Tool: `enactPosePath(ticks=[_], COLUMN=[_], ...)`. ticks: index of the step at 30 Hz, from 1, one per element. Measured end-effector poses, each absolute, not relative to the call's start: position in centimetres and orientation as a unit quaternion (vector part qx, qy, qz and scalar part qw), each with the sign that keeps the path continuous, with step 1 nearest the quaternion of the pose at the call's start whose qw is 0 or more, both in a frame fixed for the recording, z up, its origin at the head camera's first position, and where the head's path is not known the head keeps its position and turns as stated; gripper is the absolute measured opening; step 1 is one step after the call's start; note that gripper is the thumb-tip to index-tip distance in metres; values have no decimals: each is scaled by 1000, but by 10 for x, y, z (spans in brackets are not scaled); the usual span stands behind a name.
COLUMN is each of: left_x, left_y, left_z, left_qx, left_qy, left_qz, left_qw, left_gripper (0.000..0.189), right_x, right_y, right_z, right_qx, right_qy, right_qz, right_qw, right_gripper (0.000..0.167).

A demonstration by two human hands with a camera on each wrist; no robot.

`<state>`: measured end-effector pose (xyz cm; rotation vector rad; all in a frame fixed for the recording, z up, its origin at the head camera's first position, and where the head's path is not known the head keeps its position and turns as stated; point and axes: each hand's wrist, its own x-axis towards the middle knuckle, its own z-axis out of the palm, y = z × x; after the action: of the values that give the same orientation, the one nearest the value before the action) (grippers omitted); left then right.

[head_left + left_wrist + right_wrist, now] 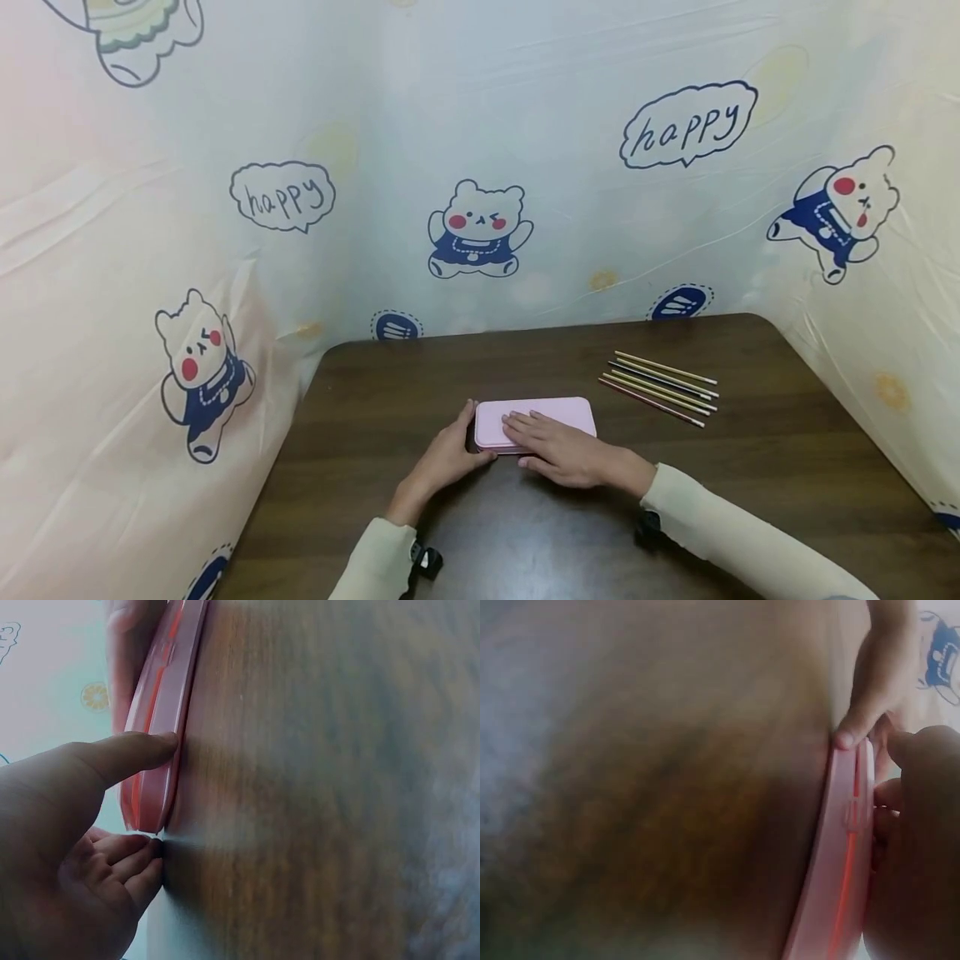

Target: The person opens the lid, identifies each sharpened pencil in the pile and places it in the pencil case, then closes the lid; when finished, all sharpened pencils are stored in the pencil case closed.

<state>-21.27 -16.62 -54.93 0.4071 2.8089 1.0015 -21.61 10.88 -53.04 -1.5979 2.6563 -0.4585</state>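
A pink pencil case [566, 409] with rounded corners lies flat on the table, its lid down. In the left wrist view, a thin red line runs along the front side of the case [160, 712]. My left hand [447, 457] holds the case's left end, the thumb against the front side and the other fingers round the end. Across the lid lies my right hand [564, 452], fingers straight and palm down. The right wrist view shows a small clasp [856, 815] on the case's front side.
Several thin pencils [660, 385] lie side by side on the dark wooden table [360, 400], to the right of the case and farther back. A pale printed curtain [375, 125] hangs behind the table and on both sides.
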Motion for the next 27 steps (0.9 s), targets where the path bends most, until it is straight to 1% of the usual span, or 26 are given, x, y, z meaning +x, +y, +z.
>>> enactPosePath(ticks=[4,9,12,20,27], left_x=[-213,-214,-215,-211,-210], left_y=[-166,-166,-167,-172,-172], left_z=[-551,-550,-550,-546,-544], left_qx=[136,145,150,135,130], left_qy=[931,930,932,935,934], left_qz=[331,330,322,318,323], left_qw=[68,71,66,78,78], left_gripper=[104,105,105,105,104], right_x=[-214,-213,-214,-217,-217], right_y=[109,112,112,107,107], right_z=[-534,-535,-536,-537,-532], right_qx=[-511,-517,-521,-544,-537], right_qy=[848,847,846,831,837], right_qz=[-140,-123,-112,-112,-106], right_qw=[-13,-20,-18,-16,0], right_gripper=[61,63,64,62,63])
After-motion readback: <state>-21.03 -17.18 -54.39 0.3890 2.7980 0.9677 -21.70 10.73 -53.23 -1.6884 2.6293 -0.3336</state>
